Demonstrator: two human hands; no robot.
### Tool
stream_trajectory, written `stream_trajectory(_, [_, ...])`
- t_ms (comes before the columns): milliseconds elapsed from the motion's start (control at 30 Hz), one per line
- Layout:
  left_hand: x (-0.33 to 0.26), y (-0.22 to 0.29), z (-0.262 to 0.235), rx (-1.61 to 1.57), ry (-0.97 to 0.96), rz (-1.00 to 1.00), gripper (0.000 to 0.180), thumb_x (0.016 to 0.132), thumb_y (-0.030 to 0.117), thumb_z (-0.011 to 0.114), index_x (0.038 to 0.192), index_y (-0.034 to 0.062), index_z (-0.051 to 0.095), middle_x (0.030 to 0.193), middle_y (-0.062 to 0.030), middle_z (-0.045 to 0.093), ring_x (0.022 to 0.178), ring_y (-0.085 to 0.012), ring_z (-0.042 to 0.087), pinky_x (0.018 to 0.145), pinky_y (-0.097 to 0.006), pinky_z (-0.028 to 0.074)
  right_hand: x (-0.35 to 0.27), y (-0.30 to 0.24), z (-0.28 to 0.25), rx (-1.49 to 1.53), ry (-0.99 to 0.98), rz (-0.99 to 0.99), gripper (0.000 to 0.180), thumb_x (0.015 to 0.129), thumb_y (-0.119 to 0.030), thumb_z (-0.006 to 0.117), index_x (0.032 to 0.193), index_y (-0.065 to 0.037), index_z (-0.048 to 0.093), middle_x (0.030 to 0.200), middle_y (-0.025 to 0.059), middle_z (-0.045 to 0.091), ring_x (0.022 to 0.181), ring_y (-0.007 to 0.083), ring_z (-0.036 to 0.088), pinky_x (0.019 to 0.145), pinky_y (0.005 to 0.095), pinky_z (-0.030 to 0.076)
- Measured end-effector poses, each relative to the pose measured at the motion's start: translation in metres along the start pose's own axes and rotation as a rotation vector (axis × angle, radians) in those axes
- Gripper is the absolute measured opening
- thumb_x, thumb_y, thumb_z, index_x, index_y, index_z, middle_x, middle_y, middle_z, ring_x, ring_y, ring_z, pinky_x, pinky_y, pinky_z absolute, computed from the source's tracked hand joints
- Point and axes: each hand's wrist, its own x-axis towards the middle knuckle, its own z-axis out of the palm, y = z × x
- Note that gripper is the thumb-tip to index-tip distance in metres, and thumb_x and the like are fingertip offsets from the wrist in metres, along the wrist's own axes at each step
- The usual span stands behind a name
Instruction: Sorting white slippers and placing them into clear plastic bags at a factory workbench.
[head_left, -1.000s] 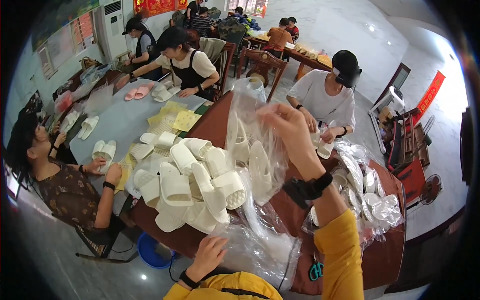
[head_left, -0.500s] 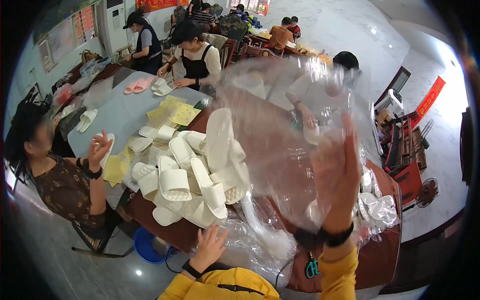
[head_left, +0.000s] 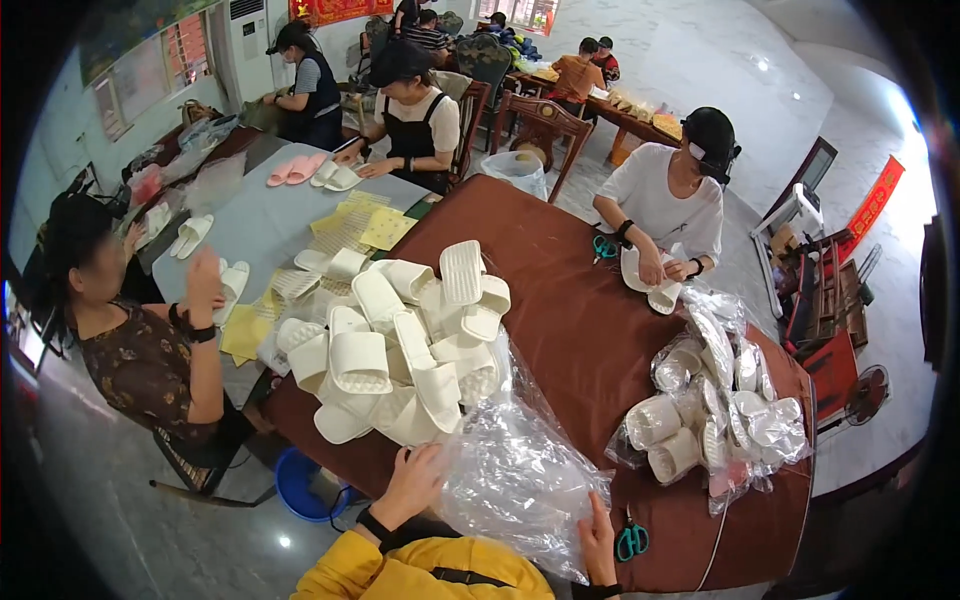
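The brown-covered table [head_left: 570,300] takes up the middle. Across it a co-worker in a white shirt [head_left: 655,190] handles a pair of pale slippers [head_left: 635,270]. The large heap of loose slippers [head_left: 360,360] lies unbagged on the table's left side, piled on one another at mixed angles. A smaller pile of bagged slippers [head_left: 675,455] sits on the right, well apart from it. Judging by the two piles, the bagging is partly done: the right pile looks finished, while the loose heap, the bigger of the two, is left.

Clear plastic bags [head_left: 520,485] lie at the near edge, touching the heap; no slipper shows inside them. The left hand [head_left: 415,485] has its fingers bent at their left edge, the right hand [head_left: 598,540] its fingers at the right edge; I cannot tell whether either grip pinches the film. Teal-handled scissors [head_left: 632,541] lie just beside the right hand.
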Motion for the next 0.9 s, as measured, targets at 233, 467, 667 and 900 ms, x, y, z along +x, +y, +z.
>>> stream_trajectory(233, [0.015, 0.015, -0.121, -0.446, 0.417, -0.399, 0.030, 0.089, -0.005, 0.053, 0.115, 0.0009, 0.065, 0.111, -0.0161, 0.067, 0.104, -0.0308, 0.064, 0.090, -0.036, 0.049, 0.004, -0.044, -0.010, -0.203, -0.232, -0.090, 0.087, 0.074, -0.008, 0.083, 0.149, -0.007, 0.041, 0.146, 0.0158, 0.050, 0.061, 0.0099, 0.056, 0.055, 0.0256, 0.046])
stream_trajectory(467, [0.027, 0.079, -0.154, -0.291, -0.362, 0.265, 0.070, 0.086, 0.029, 0.073, 0.147, 0.0110, 0.042, 0.148, -0.0168, 0.042, 0.136, -0.0367, 0.041, 0.108, -0.047, 0.037, -0.005, -0.080, -0.010, -0.443, -0.368, -0.137, 0.084, 0.076, -0.022, 0.083, 0.148, -0.008, 0.041, 0.144, 0.0177, 0.050, 0.063, 0.0225, 0.066, 0.060, 0.0326, 0.054])
stream_trajectory(667, [-0.036, 0.032, -0.048, 0.210, -0.740, 0.226, 0.120, 0.064, 0.050, 0.085, 0.158, 0.0367, 0.011, 0.162, -0.0191, 0.014, 0.144, -0.0522, 0.018, 0.109, -0.073, 0.017, -0.021, -0.018, -0.002, -0.406, -0.375, -0.122, 0.098, 0.075, -0.031, 0.083, 0.150, 0.002, 0.030, 0.155, 0.0229, 0.032, 0.113, 0.0323, 0.064, 0.089, 0.0375, 0.055])
stream_trajectory(900, [-0.055, 0.014, 0.004, 0.341, -0.662, 0.207, 0.132, 0.053, 0.055, 0.088, 0.158, 0.0380, 0.010, 0.165, -0.0141, 0.009, 0.148, -0.0445, 0.015, 0.113, -0.071, 0.011, -0.023, -0.015, 0.010, -0.682, -0.299, -0.295, 0.085, 0.078, -0.033, 0.079, 0.142, 0.005, 0.040, 0.149, 0.0268, 0.038, 0.130, 0.0404, 0.047, 0.100, 0.0416, 0.047])
